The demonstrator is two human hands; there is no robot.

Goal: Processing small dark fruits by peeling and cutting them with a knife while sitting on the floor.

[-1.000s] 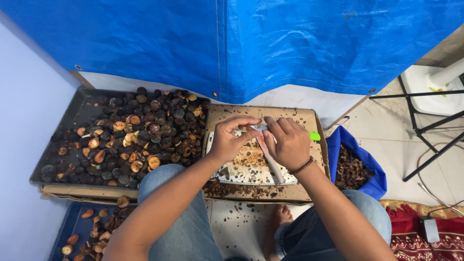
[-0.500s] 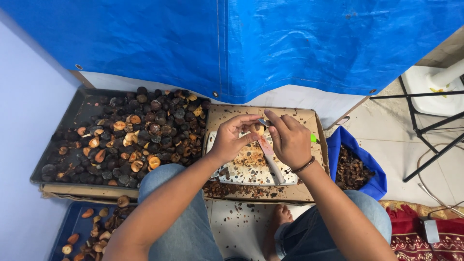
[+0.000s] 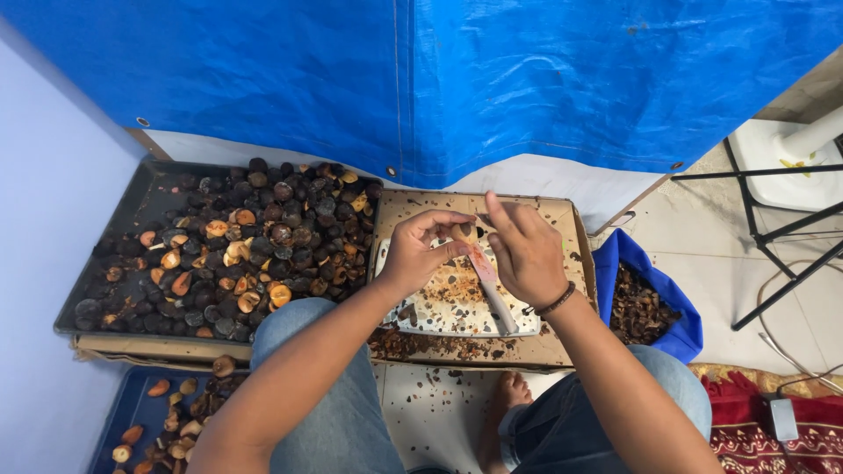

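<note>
Glossy blue plastic tarp [image 3: 527,79], matt cardboard tray [image 3: 562,219], possibly metal board [image 3: 439,307]

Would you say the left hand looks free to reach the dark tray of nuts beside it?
Probably yes: the left hand is right beside the tray, nothing lies between, though it pinches a small piece now.

You have no labels, signs or screens in front of you. The nearest thing to packaging is the flattened brown cardboard box [image 3: 562,347] lying open under your work, its flaps spread on the floor. To your right, just beside that cardboard, stands a soft blue bag [image 3: 680,307], open at the top and full of dark brown husk pieces. Low at the right edge lies a small grey block [image 3: 782,418] on a cable, possibly a power adapter.
</note>
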